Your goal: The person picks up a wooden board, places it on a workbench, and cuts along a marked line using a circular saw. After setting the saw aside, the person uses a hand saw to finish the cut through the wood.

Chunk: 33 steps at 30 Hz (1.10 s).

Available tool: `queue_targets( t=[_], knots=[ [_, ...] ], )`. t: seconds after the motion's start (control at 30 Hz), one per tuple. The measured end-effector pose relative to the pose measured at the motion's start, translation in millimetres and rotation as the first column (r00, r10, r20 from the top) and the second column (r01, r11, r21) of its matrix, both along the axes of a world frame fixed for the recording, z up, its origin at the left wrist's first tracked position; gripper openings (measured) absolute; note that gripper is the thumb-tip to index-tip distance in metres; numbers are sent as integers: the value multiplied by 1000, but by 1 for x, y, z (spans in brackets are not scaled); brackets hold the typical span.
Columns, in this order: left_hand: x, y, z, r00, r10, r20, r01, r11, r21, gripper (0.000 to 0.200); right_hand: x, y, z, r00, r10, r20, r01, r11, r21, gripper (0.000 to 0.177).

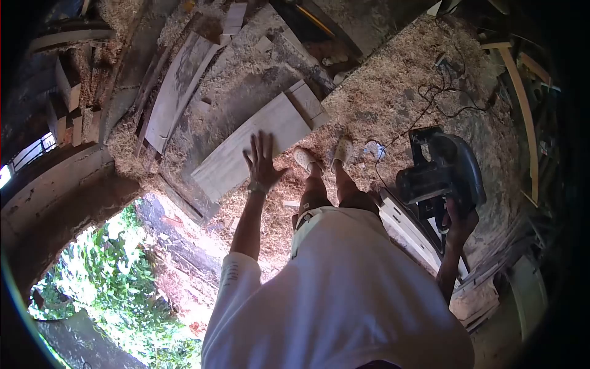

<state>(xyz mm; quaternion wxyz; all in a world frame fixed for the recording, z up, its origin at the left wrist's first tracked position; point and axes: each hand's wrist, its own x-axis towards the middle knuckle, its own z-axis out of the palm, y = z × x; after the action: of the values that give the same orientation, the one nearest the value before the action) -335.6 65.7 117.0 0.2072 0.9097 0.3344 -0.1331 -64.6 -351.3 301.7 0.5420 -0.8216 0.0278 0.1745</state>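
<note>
My left hand (263, 165) is spread over the near edge of a pale wooden board (251, 142), fingers pointing away from me. A short offcut (308, 104) lies against the board's far right end, with a straight seam between the two. At my right side, my right hand (458, 222) is wrapped round the rear handle of a black circular saw (444, 169). The saw is held off to the right, apart from the board, and its blade is hidden from this view. A dark cord (424, 114) runs near it.
Sawdust covers the ground around my feet (322, 155). A wide plank (178, 89) lies at the upper left, and a long thin strip (522, 123) leans at the right. Behind the saw lies a long pale beam (409, 234). An opening at lower left shows green plants (110, 283).
</note>
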Motion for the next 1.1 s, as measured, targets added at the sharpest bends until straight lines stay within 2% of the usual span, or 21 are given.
queue_targets(
  t=[0.1,0.13,0.2,0.3,0.33,0.4,0.43,0.47,0.53,0.63,0.73,0.77,0.8,0.83,0.87,0.9,0.97,1.0,1.03,1.07,1.1],
  knots=[
    [-23,18,-34,992,-75,-102,98,966,240,110,-1,10,5,999,29,-23,-29,1000,-8,23],
    [-27,21,-36,1000,21,-16,-16,969,246,103,0,14,4,999,41,-31,-42,999,-32,23],
    [-32,22,-42,999,-42,10,37,952,305,103,-4,15,9,996,66,-55,-69,996,-59,23],
    [-36,46,-18,995,-103,-10,103,979,175,104,-11,26,6,994,100,-45,-101,994,-37,23],
    [-37,67,-3,984,-173,32,165,971,175,99,-14,35,11,994,103,-37,-104,994,-21,24],
    [-46,120,16,943,-157,292,195,975,-103,84,-25,55,25,994,109,-26,-109,994,4,25],
    [-31,131,46,952,-50,303,87,990,-108,67,-31,60,26,994,103,-33,-103,995,5,26],
    [-33,148,41,979,-64,192,48,995,83,64,-37,69,28,994,105,-20,-105,994,8,27],
    [-12,176,34,930,-222,294,82,903,423,74,-53,91,32,995,103,2,-103,995,12,28],
    [-3,223,0,986,-14,165,-20,980,199,97,-79,119,33,998,69,-3,-69,998,9,30],
    [-12,228,1,989,-18,150,2,995,104,103,-101,152,39,998,62,27,-63,998,21,31],
    [-16,228,-4,949,-150,276,106,980,167,104,-110,160,41,998,53,33,-54,998,25,31],
    [-22,225,-3,973,-104,206,107,994,-6,93,-120,166,44,999,42,33,-43,999,19,31],
    [-25,222,-3,973,-77,216,109,984,-143,84,-126,174,45,999,49,20,-50,998,45,31],
    [-26,219,-3,974,-47,220,109,955,-276,74,-132,182,43,998,64,15,-64,997,41,30],
    [-32,216,-19,971,117,208,-8,888,-460,70,-139,189,40,997,78,7,-79,996,34,30],
    [-44,210,-58,906,413,89,-207,618,-758,63,-151,211,36,996,81,-25,-79,996,45,27],
    [-49,207,-61,922,288,257,-126,854,-505,61,-157,215,26,994,106,-7,-105,994,19,27],
    [-55,203,-55,920,121,373,-53,981,-188,58,-164,216,11,990,140,9,-139,990,-9,27],
    [-59,201,-49,901,-71,428,2,987,158,56,-167,220,1,983,181,26,-180,983,-36,27],
    [-57,200,-44,895,29,445,-17,999,-29,53,-172,240,-1,990,142,-14,-142,990,-10,26]
  ],
)
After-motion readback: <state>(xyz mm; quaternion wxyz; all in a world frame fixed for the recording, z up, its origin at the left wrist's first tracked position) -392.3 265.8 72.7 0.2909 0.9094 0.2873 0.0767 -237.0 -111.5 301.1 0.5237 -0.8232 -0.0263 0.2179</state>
